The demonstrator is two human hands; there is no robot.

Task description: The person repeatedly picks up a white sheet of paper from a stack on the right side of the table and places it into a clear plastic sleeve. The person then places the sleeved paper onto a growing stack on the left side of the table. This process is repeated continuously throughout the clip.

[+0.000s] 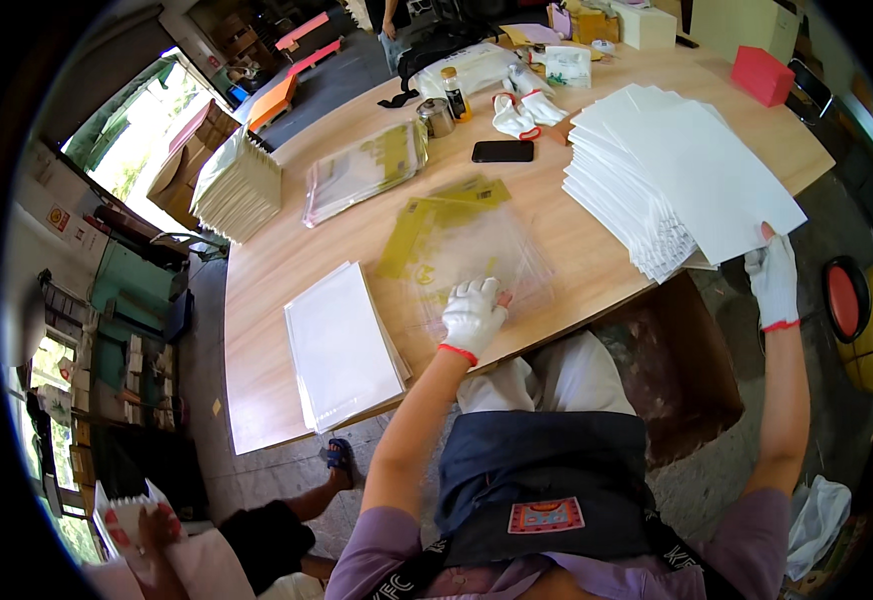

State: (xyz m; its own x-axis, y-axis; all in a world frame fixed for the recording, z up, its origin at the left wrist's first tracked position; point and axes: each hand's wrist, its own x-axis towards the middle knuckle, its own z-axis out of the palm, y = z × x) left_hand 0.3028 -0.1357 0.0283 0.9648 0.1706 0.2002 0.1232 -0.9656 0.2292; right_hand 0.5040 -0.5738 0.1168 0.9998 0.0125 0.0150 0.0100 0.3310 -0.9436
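Observation:
My left hand (473, 315), in a white glove with a red cuff and a bare thumb, lies on a loose pile of clear plastic bags (505, 245) with yellow-green bands. Its fingers look loosely bent over the top bag, and I see no firm grip. On the right, my gloved right hand (775, 280) pinches the near corner of a white sheet (722, 180), the bare thumb on top and the other fingers hidden underneath. That sheet rests over a fanned stack of white sheets (612, 190). Left of my left hand lies a neat pile of white sheets (342, 345), seemingly in clear sleeves.
Farther back on the wooden table (257, 370) are more banded bags (367, 168), a tall white stack (240, 188), a phone (503, 151), a metal pot (436, 118), a bottle (454, 95) and gloves (517, 115). A brown carton (692, 375) stands below the edge. Another person (257, 540) is at lower left.

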